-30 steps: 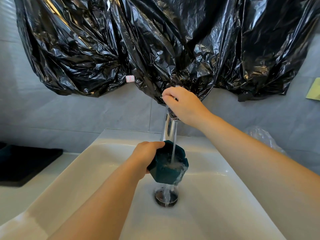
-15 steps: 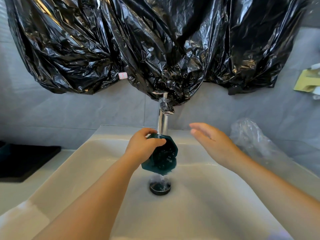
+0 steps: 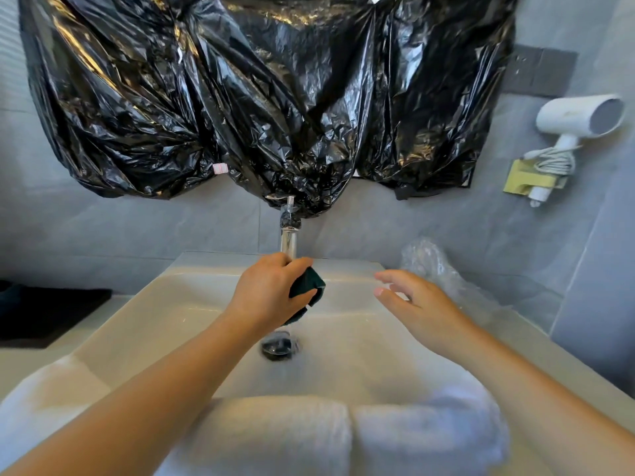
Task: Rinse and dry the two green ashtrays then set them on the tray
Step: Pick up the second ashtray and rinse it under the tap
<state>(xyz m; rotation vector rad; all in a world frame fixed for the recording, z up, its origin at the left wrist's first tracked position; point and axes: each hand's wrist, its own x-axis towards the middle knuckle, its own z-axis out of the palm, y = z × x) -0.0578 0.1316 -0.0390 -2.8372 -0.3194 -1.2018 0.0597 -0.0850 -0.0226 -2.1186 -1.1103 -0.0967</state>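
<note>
The left hand (image 3: 271, 293) grips the ashtray (image 3: 309, 286): the thumb lies over its upper edge and the fingers curl around its back, so only the dark green right part shows. The hand holds it tilted in the air over the sink (image 3: 165, 307), just below the spout of the faucet (image 3: 288, 239) and above the drain (image 3: 280, 345). A thin run of water seems to fall from under the ashtray toward the drain, but it is blurred.

The right hand (image 3: 417, 304) is apart from the ashtray, to its right and over the basin. Its fingers are straight and spread, and it holds nothing.

Two folded white towels (image 3: 275, 438) lie side by side on the near edge of the sink, under both forearms. A clear plastic bag (image 3: 434, 269) lies at the back right corner of the sink. On the counter, well to the left, sits a black tray (image 3: 48, 314).

Black bags (image 3: 240, 104) hang on the grey wall behind the faucet, and their lowest fold touches the faucet's top. A white dryer (image 3: 580, 118) hangs on the wall at the right.
</note>
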